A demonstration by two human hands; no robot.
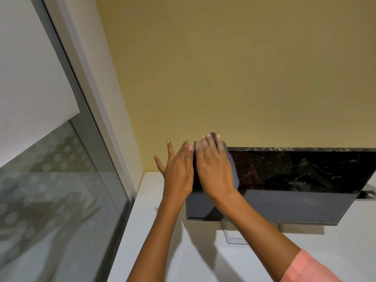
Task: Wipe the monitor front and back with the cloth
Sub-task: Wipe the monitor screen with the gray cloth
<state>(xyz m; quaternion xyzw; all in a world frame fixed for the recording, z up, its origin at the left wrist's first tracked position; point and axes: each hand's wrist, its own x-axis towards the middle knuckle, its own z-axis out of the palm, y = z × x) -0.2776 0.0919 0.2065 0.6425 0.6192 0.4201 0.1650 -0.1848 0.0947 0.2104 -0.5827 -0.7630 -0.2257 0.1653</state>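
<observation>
head | right hand (213, 171) grip flat, pressing cloth (232, 165) on monitor (295, 180) top-left corner | left hand (177, 169) open beside edge

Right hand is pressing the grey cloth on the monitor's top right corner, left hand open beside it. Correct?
Not quite: the head view shows the right hand pressing the grey cloth on the monitor's top left corner, not the right. The left hand is open beside it.

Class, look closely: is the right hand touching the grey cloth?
Touching. The head view shows the right hand pressed flat on the cloth against the monitor.
</observation>
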